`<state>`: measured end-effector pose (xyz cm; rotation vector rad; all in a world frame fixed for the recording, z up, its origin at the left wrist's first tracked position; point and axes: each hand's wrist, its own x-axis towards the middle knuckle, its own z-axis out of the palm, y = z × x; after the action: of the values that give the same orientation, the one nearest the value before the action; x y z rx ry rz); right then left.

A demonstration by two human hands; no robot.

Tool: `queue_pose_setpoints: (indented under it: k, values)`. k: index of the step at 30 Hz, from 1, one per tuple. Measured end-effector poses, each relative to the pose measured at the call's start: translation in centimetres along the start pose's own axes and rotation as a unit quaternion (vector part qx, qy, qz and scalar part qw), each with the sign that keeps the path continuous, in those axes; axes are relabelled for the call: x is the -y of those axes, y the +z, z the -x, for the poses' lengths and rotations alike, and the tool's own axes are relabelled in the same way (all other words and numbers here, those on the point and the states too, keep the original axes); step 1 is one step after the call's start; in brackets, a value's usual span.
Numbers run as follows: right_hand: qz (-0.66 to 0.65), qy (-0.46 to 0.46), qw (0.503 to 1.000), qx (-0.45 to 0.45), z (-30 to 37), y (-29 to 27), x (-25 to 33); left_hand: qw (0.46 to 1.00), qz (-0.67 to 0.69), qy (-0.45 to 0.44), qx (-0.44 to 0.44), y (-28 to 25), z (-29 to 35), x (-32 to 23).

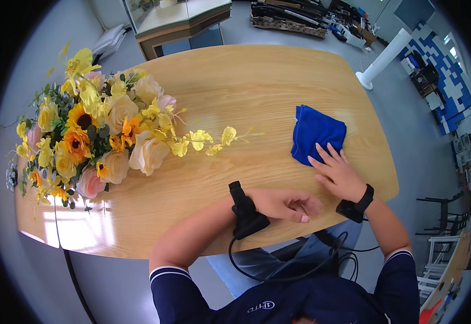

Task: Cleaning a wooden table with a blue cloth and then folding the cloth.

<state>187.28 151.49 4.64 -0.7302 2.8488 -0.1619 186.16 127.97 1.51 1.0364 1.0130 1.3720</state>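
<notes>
One wooden table [230, 92] takes up most of my view; call its centre the middle of a clock, with twelve straight away from me. Toward nine and ten sits a big flower arrangement [122, 113], its yellow spray trailing inward almost to the centre. A careless sweep of my left arm could catch those thin stems and drag the blooms.

Near three o'clock lies the folded blue cloth [319, 132], well apart from the flowers. My right hand [341, 175] comes at it from about four, palm down and fingers spread wide, the tips seemingly resting on its near edge — no pinch on it. If I pushed from there, the cloth could skid over the smooth wood; if I caught only the top layer, the folds could slip apart.

My left hand [284, 205], also toward four but nearer me, is loosely curled and looks empty. Black straps circle both wrists, and a thin cable [246, 274] loops from the left one below the table's near edge — a long reach could pull it taut or snag it there.
</notes>
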Motion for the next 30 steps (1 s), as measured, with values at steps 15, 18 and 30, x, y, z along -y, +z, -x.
queue_pose_setpoints:
  k: [15,18,30]
  values:
    - [-0.027,-0.109,0.993,0.032,-1.9,-0.4,2.5,0.999,-0.017,0.003,-0.039,-0.6,-0.7,1.1]
    - [0.002,-0.076,0.997,0.016,-0.4,-0.2,1.8,0.999,-0.01,-0.014,-0.044,-0.5,-0.6,0.7]
    - [-0.039,-0.072,0.996,-0.029,-0.1,-0.5,2.9,0.995,-0.086,-0.032,0.035,-0.2,-0.2,0.0]
